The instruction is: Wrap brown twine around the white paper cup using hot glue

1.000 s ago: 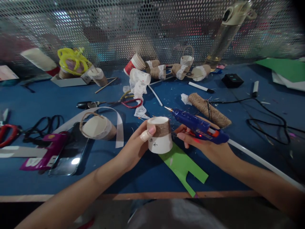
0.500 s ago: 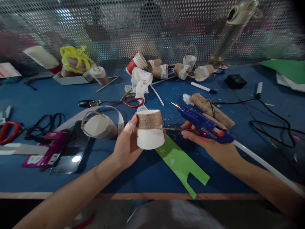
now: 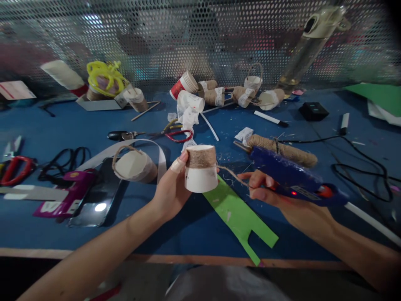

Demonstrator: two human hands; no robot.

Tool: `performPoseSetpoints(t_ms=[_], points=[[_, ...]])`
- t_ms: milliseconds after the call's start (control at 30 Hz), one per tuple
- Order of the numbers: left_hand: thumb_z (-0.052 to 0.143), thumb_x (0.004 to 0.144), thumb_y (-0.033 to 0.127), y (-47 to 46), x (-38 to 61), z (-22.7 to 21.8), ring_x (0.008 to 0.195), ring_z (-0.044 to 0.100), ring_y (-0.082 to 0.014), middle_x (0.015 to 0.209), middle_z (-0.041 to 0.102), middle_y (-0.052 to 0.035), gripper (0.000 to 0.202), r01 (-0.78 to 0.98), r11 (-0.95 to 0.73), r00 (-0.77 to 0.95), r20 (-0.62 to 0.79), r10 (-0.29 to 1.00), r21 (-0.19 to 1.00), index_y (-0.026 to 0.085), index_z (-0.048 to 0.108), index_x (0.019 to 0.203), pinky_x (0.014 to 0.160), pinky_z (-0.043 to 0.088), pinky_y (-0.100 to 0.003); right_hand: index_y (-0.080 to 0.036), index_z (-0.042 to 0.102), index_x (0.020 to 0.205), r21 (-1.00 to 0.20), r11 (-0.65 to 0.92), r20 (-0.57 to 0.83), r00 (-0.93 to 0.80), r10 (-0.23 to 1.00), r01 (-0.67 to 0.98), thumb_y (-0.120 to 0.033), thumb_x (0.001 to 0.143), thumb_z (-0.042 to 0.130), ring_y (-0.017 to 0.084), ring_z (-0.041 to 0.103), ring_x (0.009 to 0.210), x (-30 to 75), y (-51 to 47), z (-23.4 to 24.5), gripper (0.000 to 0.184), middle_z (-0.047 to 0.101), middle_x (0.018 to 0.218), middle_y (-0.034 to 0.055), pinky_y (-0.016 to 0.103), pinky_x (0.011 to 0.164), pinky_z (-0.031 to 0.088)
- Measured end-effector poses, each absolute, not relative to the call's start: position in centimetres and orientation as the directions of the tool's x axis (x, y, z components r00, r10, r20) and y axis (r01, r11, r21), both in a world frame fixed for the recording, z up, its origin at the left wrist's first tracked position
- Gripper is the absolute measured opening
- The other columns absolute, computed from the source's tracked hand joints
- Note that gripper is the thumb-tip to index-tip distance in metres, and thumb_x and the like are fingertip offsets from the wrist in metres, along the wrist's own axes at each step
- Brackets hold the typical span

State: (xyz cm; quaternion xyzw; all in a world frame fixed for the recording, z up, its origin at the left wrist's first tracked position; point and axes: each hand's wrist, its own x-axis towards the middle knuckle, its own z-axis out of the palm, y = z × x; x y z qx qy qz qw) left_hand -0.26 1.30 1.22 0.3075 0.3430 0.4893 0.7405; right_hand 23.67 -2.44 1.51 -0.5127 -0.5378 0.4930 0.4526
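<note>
My left hand (image 3: 173, 184) grips a small white paper cup (image 3: 201, 180) held upside down, its upper half wound with brown jute twine (image 3: 200, 157). From the cup's right side a loose strand of twine (image 3: 231, 172) runs to the fingers of my right hand (image 3: 266, 188), which are closed on it. That same hand also holds a blue hot glue gun (image 3: 288, 177), red light lit, nozzle pointing up and left, with a white glue stick in its rear. Behind the gun lies a roll of twine (image 3: 294, 153), partly covered by it.
Green cut paper (image 3: 241, 217) lies under the hands. On the left are a twine-handled cup (image 3: 133, 165), a phone (image 3: 97, 200), a purple glue gun (image 3: 77, 190) and red scissors (image 3: 19, 169). Several cups and a tall bottle (image 3: 303, 54) stand at the back by the perforated metal screen (image 3: 156, 37).
My right hand has moved right and slightly down with the glue gun, which appears larger. The twine strand between cup and fingers shows more clearly. The cup sits slightly further right in view.
</note>
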Motion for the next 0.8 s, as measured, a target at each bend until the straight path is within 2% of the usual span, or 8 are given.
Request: performPoseSetpoints(t_ms=[100, 233, 333, 467, 600, 700, 800], points=[[0.066, 0.094, 0.052, 1.34, -0.21, 1.33, 0.087, 0.078, -0.0246, 0.095, 0.081, -0.0044, 0.038, -0.513, 0.341, 0.286, -0.218, 0.933, 0.788, 0.019, 0.076, 0.11, 0.079, 0.063, -0.035, -0.027, 0.068, 0.078, -0.999, -0.044, -0.042, -0.149, 0.988, -0.01, -0.035, 0.08, 0.088, 0.025, 0.077, 0.1, 23.69, -2.35, 1.01, 0.022, 0.075, 0.091, -0.0015, 0.042, 0.098, 0.062], [0.06, 0.097, 0.05, 1.4, -0.08, 1.47, 0.087, 0.078, -0.0253, 0.099, 0.082, -0.005, 0.036, -0.52, 0.331, 0.274, -0.214, 0.938, 0.787, 0.019, 0.075, 0.111, 0.078, 0.063, -0.037, -0.028, 0.075, 0.084, -0.996, -0.083, -0.084, -0.139, 0.987, 0.014, -0.044, 0.083, 0.085, 0.023, 0.075, 0.1, 23.63, -2.04, 0.61, 0.019, 0.077, 0.097, -0.0008, 0.039, 0.095, 0.063], [0.057, 0.098, 0.051, 1.46, -0.06, 1.51, 0.089, 0.078, -0.0272, 0.1, 0.081, -0.0074, 0.04, -0.507, 0.339, 0.272, -0.226, 0.936, 0.792, 0.017, 0.076, 0.111, 0.084, 0.063, -0.041, -0.034, 0.079, 0.094, -0.996, -0.088, -0.087, -0.142, 0.986, -0.001, -0.046, 0.085, 0.082, 0.019, 0.075, 0.101, 23.53, -1.97, 0.56, 0.015, 0.079, 0.104, -0.0033, 0.033, 0.099, 0.061], [0.059, 0.097, 0.051, 1.55, -0.09, 1.47, 0.094, 0.077, -0.0308, 0.099, 0.081, -0.0091, 0.042, -0.499, 0.35, 0.282, -0.233, 0.931, 0.793, 0.016, 0.076, 0.111, 0.092, 0.06, -0.048, -0.035, 0.078, 0.103, -0.993, -0.077, -0.081, -0.048, 0.996, 0.091, -0.048, 0.083, 0.084, 0.018, 0.075, 0.098, 23.49, -1.99, 0.83, 0.025, 0.08, 0.104, -0.0033, 0.03, 0.095, 0.061], [0.06, 0.096, 0.054, 1.52, -0.14, 1.23, 0.095, 0.076, -0.0314, 0.1, 0.081, -0.009, 0.044, -0.497, 0.359, 0.298, -0.233, 0.926, 0.79, 0.017, 0.076, 0.111, 0.091, 0.06, -0.048, -0.029, 0.075, 0.096, -0.975, -0.069, -0.079, -0.044, 0.996, 0.21, -0.049, 0.083, 0.083, 0.017, 0.074, 0.089, 23.39, -2.0, 1.3, 0.026, 0.078, 0.097, -0.0018, 0.028, 0.087, 0.061], [0.064, 0.093, 0.058, 1.4, -0.24, 0.91, 0.096, 0.076, -0.0325, 0.103, 0.08, -0.0095, 0.047, -0.483, 0.366, 0.312, -0.234, 0.921, 0.796, 0.017, 0.076, 0.114, 0.092, 0.059, -0.048, -0.026, 0.071, 0.086, -0.979, -0.083, -0.084, 0.002, 0.996, 0.185, -0.048, 0.077, 0.088, 0.018, 0.075, 0.083, 23.24, -2.15, 1.49, 0.029, 0.076, 0.086, -0.0023, 0.028, 0.083, 0.061], [0.068, 0.089, 0.061, 1.29, -0.32, 0.61, 0.099, 0.075, -0.034, 0.103, 0.08, -0.0101, 0.051, -0.465, 0.351, 0.323, -0.214, 0.922, 0.813, 0.018, 0.076, 0.115, 0.093, 0.058, -0.048, -0.025, 0.066, 0.08, -0.976, 0.02, 0.023, 0.013, 1.0, 0.217, -0.043, 0.077, 0.088, 0.016, 0.072, 0.071, 23.28, -2.41, 1.56, 0.029, 0.074, 0.076, -0.0035, 0.027, 0.072, 0.059]])
